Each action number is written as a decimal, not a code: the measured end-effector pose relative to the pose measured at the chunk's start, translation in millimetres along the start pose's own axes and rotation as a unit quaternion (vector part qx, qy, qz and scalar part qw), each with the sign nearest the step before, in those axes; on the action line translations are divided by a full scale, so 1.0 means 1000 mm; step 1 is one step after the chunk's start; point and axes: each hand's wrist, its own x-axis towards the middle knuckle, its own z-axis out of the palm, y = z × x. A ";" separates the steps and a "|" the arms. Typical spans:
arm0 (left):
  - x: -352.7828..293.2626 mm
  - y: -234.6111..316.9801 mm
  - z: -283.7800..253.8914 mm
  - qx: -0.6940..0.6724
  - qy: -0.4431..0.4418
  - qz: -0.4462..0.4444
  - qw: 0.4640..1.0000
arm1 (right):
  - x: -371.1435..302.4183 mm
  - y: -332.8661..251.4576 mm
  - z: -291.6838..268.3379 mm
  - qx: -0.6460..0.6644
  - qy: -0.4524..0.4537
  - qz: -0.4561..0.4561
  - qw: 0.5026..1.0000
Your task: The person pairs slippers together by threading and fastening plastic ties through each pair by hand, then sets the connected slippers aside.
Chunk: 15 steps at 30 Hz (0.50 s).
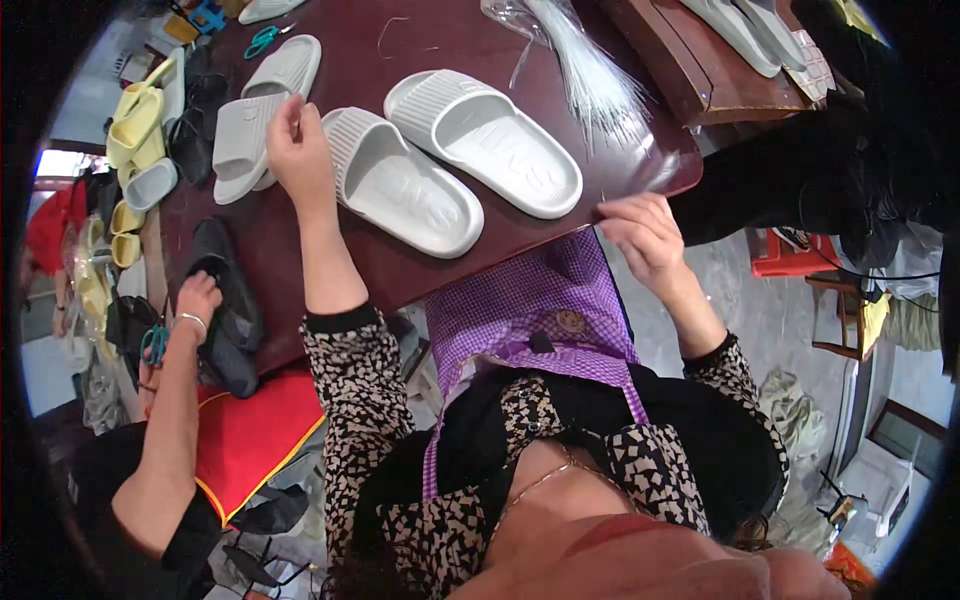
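Two light grey slide sandals lie side by side on the dark red table in front of me, the left slide [405,185] and the right slide [490,140], toes pointing away. My left hand [300,150] is raised beside the left slide's strap, with its fingers curled in and closed; anything thin in them is too small to make out. Off the table's front edge, right of the right slide, my right hand [645,235] has thumb and fingers pressed together in a pinch. What it pinches, if anything, does not show.
Another pair of grey slides [245,140] lies left of my left hand. Thin clear plastic strands [595,80] fan out at the back right by a wooden box [700,60]. At left, a co-worker's hand [198,297] touches black slides [230,320]. Teal scissors [264,40] lie at the back.
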 end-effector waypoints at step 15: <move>-0.136 0.152 0.057 -0.309 -0.431 0.172 0.830 | 0.045 -0.021 -0.081 0.465 0.152 -0.002 0.872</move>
